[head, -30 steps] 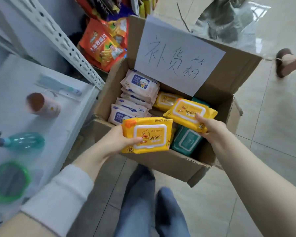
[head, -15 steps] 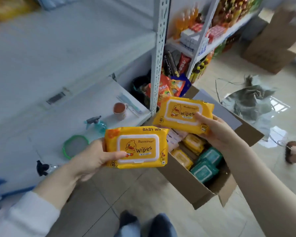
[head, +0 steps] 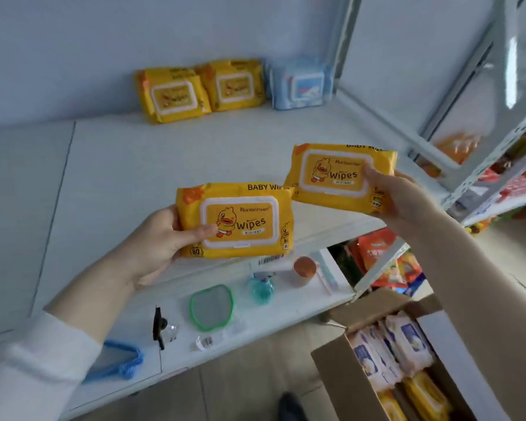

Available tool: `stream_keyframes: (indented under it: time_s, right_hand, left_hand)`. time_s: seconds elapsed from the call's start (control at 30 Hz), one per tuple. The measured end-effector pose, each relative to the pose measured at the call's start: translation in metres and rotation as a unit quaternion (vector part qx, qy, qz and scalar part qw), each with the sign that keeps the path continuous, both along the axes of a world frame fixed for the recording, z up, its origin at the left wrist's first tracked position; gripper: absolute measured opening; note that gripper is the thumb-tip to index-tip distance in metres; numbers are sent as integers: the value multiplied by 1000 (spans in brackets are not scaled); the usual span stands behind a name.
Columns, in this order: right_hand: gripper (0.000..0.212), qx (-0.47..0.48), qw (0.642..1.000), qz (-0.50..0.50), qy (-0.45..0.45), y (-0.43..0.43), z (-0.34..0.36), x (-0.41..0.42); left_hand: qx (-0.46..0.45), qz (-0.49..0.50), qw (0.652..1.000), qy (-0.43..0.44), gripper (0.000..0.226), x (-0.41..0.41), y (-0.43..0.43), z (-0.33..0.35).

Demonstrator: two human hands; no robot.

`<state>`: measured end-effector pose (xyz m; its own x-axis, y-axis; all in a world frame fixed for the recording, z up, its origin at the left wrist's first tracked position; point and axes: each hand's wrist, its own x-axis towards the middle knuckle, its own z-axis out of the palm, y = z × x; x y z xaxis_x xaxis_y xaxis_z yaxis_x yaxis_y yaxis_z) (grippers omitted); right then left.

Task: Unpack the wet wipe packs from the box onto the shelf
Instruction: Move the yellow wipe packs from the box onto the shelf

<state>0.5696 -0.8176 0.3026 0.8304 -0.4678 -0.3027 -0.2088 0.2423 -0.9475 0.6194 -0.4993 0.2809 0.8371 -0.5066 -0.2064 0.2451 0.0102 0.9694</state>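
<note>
Broadly, a white shelf fills the upper and middle of the frame, running from the left edge to a grey upright post at the upper right. A lower shelf board crosses the lower middle beneath it. At the lower right stands the open cardboard box. White wipe packs stand on edge inside it, and boxed yellow packs lie nearer the bottom edge.

The left hand, in a white sleeve, reaches in from the lower left and grips a yellow wipe pack at centre frame. Its thumb lies across the lid face and its fingers are behind the pack. The right hand comes from the lower right and grips a second yellow pack a little higher, right of centre, with the thumb on the lid's right side. Both packs are held up over the shelf's front part, and their near corners meet in the picture. Whether they touch is unclear.

At the back of the shelf, upper centre, two shelved yellow stacks lean side by side against the wall, with a pale blue pack just to their right.

On the lower board lie a green-rimmed disc, a teal spray bottle and a brown cup.
</note>
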Motion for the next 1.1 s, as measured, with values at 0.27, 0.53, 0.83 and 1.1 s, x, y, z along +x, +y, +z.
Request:
stream_keyframes:
  time_s: [0.27, 0.53, 0.83, 1.1]
  right_hand:
    - [6, -66, 990, 116, -50, -7, 4, 189]
    - [18, -103, 977, 179, -54, 4, -11, 342]
    - [43, -488, 867, 95, -27, 5, -22, 396]
    - [46, -706, 698, 121, 4, 21, -7, 387]
  left_hand:
    - [25, 109, 992, -55, 96, 138, 1, -15]
    - [31, 159, 985, -59, 40, 261, 4, -34]
    - [193, 255, 933, -163, 18, 324, -4, -38]
    - [337, 297, 867, -215, 43, 325, -10, -34]
